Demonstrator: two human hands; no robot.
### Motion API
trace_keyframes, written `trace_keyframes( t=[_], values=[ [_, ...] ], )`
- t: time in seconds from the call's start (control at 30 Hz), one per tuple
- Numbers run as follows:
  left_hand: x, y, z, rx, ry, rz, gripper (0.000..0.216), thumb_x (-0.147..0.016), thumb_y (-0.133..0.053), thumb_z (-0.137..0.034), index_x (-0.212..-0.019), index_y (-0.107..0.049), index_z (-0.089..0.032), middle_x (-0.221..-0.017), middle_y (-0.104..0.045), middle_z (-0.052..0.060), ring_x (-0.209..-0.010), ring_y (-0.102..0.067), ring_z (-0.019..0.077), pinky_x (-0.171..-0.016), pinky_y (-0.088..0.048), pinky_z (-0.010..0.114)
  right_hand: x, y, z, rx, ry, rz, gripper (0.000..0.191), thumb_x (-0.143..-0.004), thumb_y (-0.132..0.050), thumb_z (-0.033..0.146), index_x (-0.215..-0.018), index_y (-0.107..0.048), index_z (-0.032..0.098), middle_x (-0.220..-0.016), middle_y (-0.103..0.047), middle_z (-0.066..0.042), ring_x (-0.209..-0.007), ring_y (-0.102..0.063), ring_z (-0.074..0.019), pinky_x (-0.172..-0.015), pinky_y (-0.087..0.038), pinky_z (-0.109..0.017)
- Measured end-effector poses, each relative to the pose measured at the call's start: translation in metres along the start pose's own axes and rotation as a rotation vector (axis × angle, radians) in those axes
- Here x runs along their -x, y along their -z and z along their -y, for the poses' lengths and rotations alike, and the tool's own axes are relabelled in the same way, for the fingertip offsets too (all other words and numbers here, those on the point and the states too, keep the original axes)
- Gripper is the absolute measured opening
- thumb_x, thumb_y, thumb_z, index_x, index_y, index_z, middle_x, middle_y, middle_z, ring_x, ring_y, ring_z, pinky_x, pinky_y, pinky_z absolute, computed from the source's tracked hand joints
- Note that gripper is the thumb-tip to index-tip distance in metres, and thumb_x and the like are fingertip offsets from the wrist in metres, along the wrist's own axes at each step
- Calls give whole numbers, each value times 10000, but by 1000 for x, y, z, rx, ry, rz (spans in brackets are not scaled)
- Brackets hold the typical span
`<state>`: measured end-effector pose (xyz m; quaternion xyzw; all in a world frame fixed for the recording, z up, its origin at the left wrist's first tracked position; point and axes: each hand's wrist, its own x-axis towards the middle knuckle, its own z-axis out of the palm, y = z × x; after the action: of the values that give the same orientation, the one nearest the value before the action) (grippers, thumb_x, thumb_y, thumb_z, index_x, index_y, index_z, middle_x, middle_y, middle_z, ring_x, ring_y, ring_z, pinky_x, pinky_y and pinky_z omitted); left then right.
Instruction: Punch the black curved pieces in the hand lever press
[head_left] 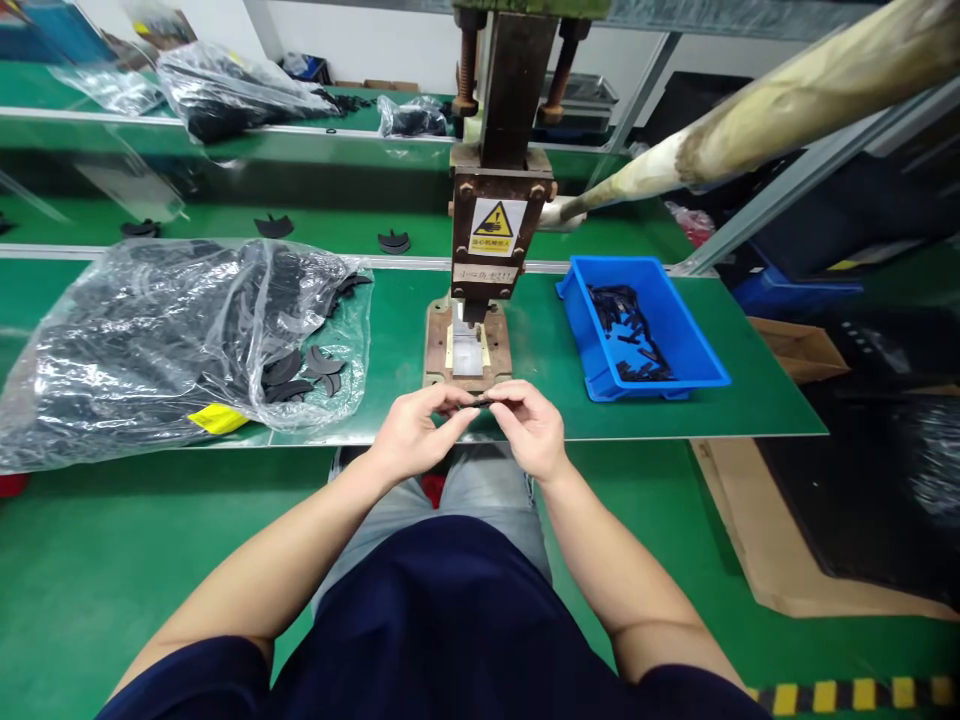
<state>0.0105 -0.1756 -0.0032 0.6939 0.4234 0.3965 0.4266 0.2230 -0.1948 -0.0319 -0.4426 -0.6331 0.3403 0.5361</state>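
Observation:
My left hand (pixel 412 430) and my right hand (pixel 529 425) meet at the table's front edge, both pinching one small thin black piece (pixel 480 402) between their fingertips. Just beyond them stands a manual press (pixel 491 230) with a yellow warning label; its rusty base plate (pixel 466 350) holds a pale die slot. A clear plastic bag (pixel 150 340) full of black crescent-shaped pieces lies to the left, a few spilling out at its mouth. A blue bin (pixel 675 330) with black pieces in it sits to the right of the press.
The press's long wrapped lever (pixel 787 100) slants up to the right. More bags of black parts (pixel 225 90) lie on the far green bench. Loose black pieces (pixel 394 241) rest on the belt behind. Cardboard (pixel 795 350) lies on the floor at right.

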Motion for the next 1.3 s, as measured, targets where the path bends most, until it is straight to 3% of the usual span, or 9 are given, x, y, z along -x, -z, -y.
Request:
trace_keyframes(
  t=[0.2,0.3,0.4,0.57,0.7,0.8,0.93,1.03,1.3],
  values=[
    [-12,1,2,383,265,276,403,-842,-857,-531,-895,-625,-205,-788,-714,22,-696,-672,139,-654,-556,269,-14,10,14,51,95,240,171,-995,-667,341,-1118,-778,297,-1105,-798,-37,-1066,-745,-197,-1007,-615,-415],
    [-31,6,12,408,194,213,430,-801,-902,-474,-1030,-657,-205,-790,-688,-12,-683,-641,111,-663,-536,247,-30,26,22,133,155,214,211,-996,-668,335,-1179,-764,293,-1184,-787,-50,-1141,-732,-208,-1063,-599,-439],
    [-63,15,32,368,96,1,475,-775,-909,-466,-1099,-694,-193,-798,-688,-13,-701,-658,119,-702,-563,263,-63,56,39,213,267,-39,213,-986,-687,367,-1164,-748,268,-1167,-761,-59,-1130,-717,-213,-1051,-605,-451],
    [-111,23,63,38,63,-162,256,-839,-826,-420,-919,-728,-197,-872,-777,39,-781,-724,178,-790,-600,323,-140,99,109,120,651,-429,254,-977,-711,474,-1118,-700,263,-1010,-696,-9,-923,-708,-136,-922,-645,-361],
    [-126,26,67,-337,-82,-12,134,-927,-729,-322,-965,-803,-217,-1029,-825,57,-929,-755,222,-913,-590,353,-167,92,177,21,703,-261,420,-1040,-500,615,-1185,-703,277,-1131,-715,17,-1021,-769,-140,-935,-641,-362],
    [-131,28,61,-538,-211,86,164,-957,-674,-267,-990,-828,-223,-1108,-826,68,-1097,-738,261,-1041,-554,392,-164,77,199,-7,632,-162,671,-989,-350,780,-907,-700,213,-843,-658,-3,-781,-736,-144,-790,-654,-382],
    [-133,28,56,-586,-211,116,168,-953,-674,-247,-989,-834,-214,-1108,-816,75,-1108,-733,254,-1044,-558,375,-143,68,185,40,604,-178,618,-896,-515,835,-780,-602,234,-718,-572,10,-649,-617,-130,-712,-624,-359],
    [-132,27,56,-545,-148,90,166,-954,-682,-263,-995,-833,-208,-1099,-810,72,-1045,-746,234,-1006,-571,347,-117,68,159,93,639,-141,434,-929,-713,609,-728,-581,247,-705,-584,22,-687,-624,-146,-809,-630,-412],
    [-129,22,60,-511,-97,57,154,-960,-685,-288,-980,-810,-199,-1023,-811,64,-935,-753,213,-906,-583,321,-66,53,82,266,798,-174,228,-850,-696,272,-684,-541,261,-661,-596,70,-776,-695,-160,-1073,-568,-562]
  ],
)
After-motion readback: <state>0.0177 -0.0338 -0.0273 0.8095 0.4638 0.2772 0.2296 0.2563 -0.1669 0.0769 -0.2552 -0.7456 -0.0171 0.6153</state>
